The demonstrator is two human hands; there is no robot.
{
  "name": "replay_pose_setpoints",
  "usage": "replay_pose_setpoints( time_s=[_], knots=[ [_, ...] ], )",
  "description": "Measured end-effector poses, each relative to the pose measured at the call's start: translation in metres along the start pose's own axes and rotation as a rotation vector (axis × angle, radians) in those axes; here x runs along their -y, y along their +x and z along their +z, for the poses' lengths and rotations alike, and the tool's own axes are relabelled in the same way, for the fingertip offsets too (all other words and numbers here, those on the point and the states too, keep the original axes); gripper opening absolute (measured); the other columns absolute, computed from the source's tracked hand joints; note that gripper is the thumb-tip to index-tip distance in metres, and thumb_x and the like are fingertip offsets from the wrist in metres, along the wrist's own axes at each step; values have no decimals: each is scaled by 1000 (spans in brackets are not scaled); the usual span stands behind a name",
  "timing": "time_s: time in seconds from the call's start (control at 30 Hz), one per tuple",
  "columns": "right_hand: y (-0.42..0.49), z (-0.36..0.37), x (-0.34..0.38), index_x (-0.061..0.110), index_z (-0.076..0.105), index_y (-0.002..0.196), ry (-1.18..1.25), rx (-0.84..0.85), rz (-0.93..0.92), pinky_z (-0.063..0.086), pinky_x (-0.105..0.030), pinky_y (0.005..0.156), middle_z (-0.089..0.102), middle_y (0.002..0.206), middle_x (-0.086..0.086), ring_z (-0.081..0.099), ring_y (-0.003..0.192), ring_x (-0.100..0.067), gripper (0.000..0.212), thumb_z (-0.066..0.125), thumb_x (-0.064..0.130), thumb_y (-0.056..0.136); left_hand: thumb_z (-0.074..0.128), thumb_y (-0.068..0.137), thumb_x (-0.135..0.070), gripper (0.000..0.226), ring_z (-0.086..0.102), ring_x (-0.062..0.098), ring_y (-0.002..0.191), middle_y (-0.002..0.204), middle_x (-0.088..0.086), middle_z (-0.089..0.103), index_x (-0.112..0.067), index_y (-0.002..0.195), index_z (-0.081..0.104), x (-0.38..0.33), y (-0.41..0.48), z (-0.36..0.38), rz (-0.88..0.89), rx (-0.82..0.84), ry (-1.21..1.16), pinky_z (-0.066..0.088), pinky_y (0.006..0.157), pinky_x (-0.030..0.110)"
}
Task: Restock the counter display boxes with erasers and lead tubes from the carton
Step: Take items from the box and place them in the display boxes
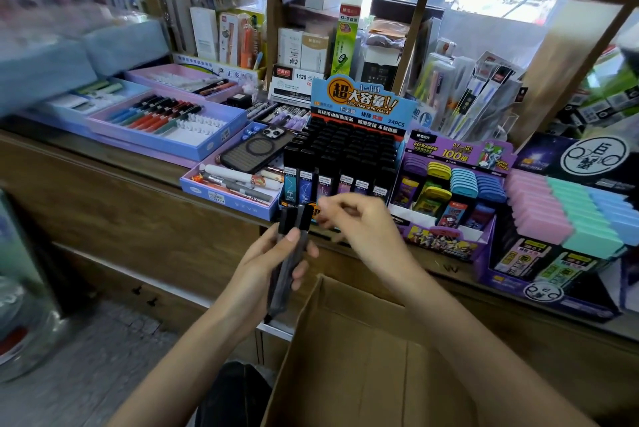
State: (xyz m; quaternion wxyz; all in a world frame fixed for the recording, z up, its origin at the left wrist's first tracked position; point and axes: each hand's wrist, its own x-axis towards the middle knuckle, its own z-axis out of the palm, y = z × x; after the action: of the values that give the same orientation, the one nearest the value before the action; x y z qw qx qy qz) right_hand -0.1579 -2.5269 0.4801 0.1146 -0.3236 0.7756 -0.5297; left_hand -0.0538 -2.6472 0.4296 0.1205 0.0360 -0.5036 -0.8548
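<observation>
My left hand (266,264) grips a small bundle of dark lead tubes (289,253) upright in front of the counter. Beside their black caps hovers my right hand (359,229), fingers curled and pinching close to the tube tops; whether it holds anything I cannot tell. Just behind stands the blue display box (359,105), filled with rows of black-capped lead tubes (345,157). The open brown carton (345,357) sits below my arms, its inside mostly bare. To the right, a purple display box (446,240) holds coloured erasers (460,184).
Pastel cases fill a dark display box (553,291) at the far right. A phone (259,150) lies on a blue tray of pens (228,198) to the left. More pen trays (166,122) sit further left. Shelves of stationery rise behind the wooden counter (138,205).
</observation>
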Motion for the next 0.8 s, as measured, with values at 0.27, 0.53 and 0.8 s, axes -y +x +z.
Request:
replay_pose_setpoints(
  time_s=[0.27,0.53,0.8],
  knots=[
    [-34,11,1,15,70,93,313,-15,74,50,-28,81,68,84,-3,63,82,-10,19,58,29,91,57,84,-31,28,50,8,57,70,-2,56,-13,105,56,3,1,21,8,-20,228,43,51,20],
    [-41,1,1,17,70,87,74,-70,66,52,-38,77,69,84,-1,64,81,-12,15,63,30,86,55,92,-15,29,61,-4,94,102,-14,60,-22,112,35,10,-7,41,191,-50,889,53,81,24],
    [-35,-37,-1,33,63,88,295,-45,10,48,-9,63,72,75,18,67,75,3,21,67,12,85,62,86,-35,36,64,19,103,109,4,68,-23,118,56,0,-2,32,-58,52,401,53,81,30]
  ],
)
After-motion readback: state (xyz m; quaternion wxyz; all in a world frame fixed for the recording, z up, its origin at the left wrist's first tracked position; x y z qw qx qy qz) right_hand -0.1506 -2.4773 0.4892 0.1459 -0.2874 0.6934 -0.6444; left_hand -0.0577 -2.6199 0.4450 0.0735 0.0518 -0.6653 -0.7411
